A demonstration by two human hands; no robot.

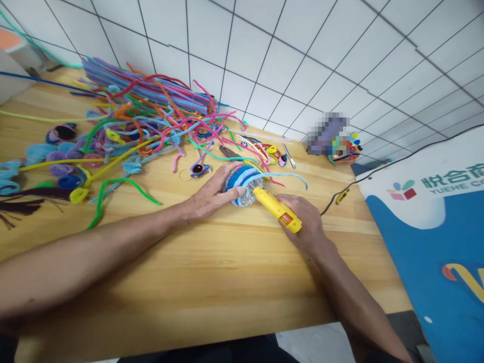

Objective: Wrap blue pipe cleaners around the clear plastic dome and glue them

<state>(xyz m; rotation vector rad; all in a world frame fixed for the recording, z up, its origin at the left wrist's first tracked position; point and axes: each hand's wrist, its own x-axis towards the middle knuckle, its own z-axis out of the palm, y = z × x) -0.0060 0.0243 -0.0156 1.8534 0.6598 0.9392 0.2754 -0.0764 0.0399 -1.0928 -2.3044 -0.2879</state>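
Note:
My right hand (304,222) grips a yellow glue gun (277,208), its nozzle touching a small round object wrapped in blue and light-blue pipe cleaners (242,184). A loose light-blue pipe cleaner end (289,176) trails from it to the right. My left hand (214,194) rests on the wooden table (212,272), fingers pressed against the left side of the wrapped object and steadying it.
A large tangle of coloured pipe cleaners (151,108) covers the table's far left. Coiled pipe-cleaner pieces (62,169) lie at the left edge. Pliers (228,152) and small craft figures (346,148) sit behind. A black cable (374,171) runs right, past a blue-and-white banner (434,242).

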